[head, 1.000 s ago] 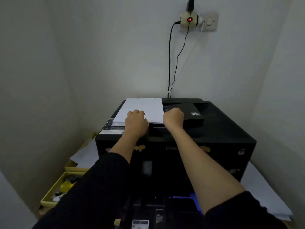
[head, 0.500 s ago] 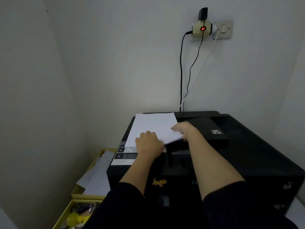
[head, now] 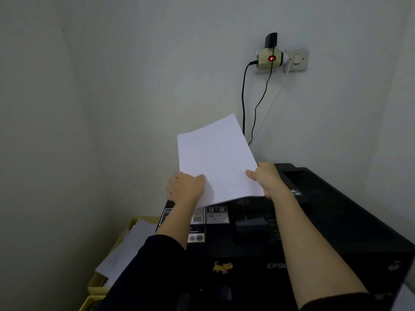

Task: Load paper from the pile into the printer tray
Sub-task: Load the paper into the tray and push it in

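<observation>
A thin stack of white paper [head: 215,158] is raised off the black printer [head: 336,221] and tilts up towards the back wall. My left hand [head: 186,187] grips its lower left corner. My right hand [head: 267,178] pinches its lower right edge, thumb on top. The printer's top, with white instruction labels [head: 216,215], lies just under the paper's near edge. A dark recess [head: 294,176] opens at the printer's back, right of my right hand.
Cables [head: 243,104] hang from a wall socket adapter [head: 270,58] with a red light, right behind the paper. Yellow trays [head: 98,286] with loose sheets [head: 128,248] sit low on the left. Walls close in on the left and right.
The paper lay flat on the printer's top under both hands; both hands have now lifted it and tipped its far end upwards. The camera has shifted closer and to the left.
</observation>
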A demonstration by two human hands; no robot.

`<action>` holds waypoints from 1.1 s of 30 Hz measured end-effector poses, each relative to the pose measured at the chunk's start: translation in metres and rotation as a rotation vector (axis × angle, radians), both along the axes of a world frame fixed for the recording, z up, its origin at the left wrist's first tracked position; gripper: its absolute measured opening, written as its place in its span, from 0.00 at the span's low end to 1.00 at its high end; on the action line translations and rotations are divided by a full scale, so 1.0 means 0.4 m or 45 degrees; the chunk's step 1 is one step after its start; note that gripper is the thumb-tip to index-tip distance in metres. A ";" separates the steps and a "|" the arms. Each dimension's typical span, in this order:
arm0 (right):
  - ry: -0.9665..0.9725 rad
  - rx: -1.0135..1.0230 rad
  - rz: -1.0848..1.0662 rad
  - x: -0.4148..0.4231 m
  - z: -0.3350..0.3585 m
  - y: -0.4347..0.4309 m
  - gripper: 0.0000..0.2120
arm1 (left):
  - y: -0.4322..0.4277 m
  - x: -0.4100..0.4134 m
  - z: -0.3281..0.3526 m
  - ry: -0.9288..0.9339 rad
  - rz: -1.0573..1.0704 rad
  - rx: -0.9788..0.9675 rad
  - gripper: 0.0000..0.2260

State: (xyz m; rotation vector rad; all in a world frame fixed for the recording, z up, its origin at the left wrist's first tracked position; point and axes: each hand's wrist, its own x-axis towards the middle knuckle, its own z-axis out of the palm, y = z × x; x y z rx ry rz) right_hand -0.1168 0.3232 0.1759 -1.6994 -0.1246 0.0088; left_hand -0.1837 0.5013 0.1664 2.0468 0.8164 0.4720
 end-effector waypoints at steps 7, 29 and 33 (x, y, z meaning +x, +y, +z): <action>-0.127 0.007 0.004 -0.019 -0.003 -0.020 0.14 | 0.009 0.008 0.023 -0.376 -0.068 -0.557 0.22; -0.228 0.078 -0.151 -0.063 -0.077 0.096 0.16 | -0.035 -0.030 -0.040 -0.602 -0.149 -0.226 0.21; -0.281 0.033 -0.295 -0.074 -0.062 0.074 0.14 | -0.058 -0.044 -0.024 -0.571 -0.078 -0.095 0.13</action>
